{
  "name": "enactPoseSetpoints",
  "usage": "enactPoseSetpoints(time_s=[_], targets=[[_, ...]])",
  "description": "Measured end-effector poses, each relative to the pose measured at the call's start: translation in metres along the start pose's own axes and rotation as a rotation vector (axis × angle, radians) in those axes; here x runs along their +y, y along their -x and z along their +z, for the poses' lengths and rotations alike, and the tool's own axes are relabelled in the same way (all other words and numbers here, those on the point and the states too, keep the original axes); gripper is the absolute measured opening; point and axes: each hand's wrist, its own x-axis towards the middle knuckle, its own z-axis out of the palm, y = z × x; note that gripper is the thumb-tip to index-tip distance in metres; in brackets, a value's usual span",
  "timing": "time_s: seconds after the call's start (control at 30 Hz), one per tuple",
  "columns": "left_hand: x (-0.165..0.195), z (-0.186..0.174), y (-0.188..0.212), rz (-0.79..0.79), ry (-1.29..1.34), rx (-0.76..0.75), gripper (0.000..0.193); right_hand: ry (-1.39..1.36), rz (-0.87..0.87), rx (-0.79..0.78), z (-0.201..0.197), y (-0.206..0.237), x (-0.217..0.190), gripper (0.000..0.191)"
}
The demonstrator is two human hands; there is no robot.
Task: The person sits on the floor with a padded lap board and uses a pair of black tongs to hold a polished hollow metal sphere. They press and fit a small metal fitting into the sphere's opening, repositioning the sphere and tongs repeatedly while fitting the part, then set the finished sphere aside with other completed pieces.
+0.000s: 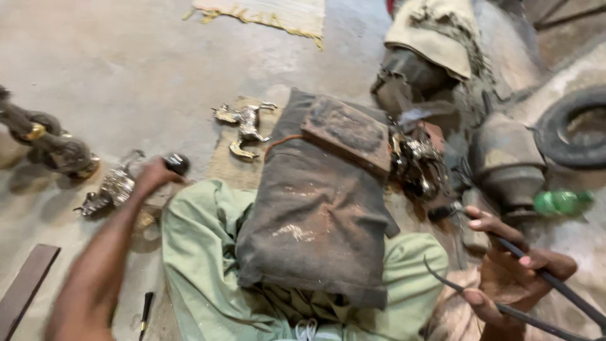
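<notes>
Bare forearms, no sleeves; loose pale green trousers (202,252), wrinkled, dusty, on crossed legs.

Brass horse (245,126) gleams, polished metal. Tongs (543,278) are dark, dull iron. Lap pad (319,208) is rough, grimy cloth; trousers (202,252) soft green cotton. Floor (126,63) matt concrete; bottle (562,202) glossy green plastic.
</notes>
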Motion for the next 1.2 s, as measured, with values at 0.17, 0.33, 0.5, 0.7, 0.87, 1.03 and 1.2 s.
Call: enactPoseSetpoints(time_s=[0.17,0.33,0.5,0.7,0.87,1.03,1.2], targets=[[0.042,-0.114,0.056,-0.062,0.163,0.165,0.098,0.04,-0.03,0.057,-0.018,0.02,-0.004,0.067],[0.155,-0.172,0.175,0.318,0.347,0.139,0.088,-0.031,-0.192,0.059,0.0,0.0,0.011,0.084],[0.274,-0.158,0.243,0.82,0.544,-0.09,0.087,-0.124,-0.285,0.007,0.053,-0.046,-0.014,0.08],[0.355,-0.085,0.276,1.037,0.777,-0.395,0.078,-0.197,-0.282,-0.069,0.083,-0.097,-0.053,0.074],[0.366,-0.038,0.283,0.967,0.672,-0.4,0.072,-0.177,-0.244,-0.1,0.085,-0.111,-0.053,0.069],[0.372,-0.032,0.284,1.037,0.725,-0.318,0.061,-0.136,-0.324,-0.122,0.08,-0.124,-0.041,0.072],[0.372,-0.039,0.284,1.061,0.726,-0.3,0.062,-0.081,-0.314,-0.179,0.078,-0.13,-0.041,0.071]])
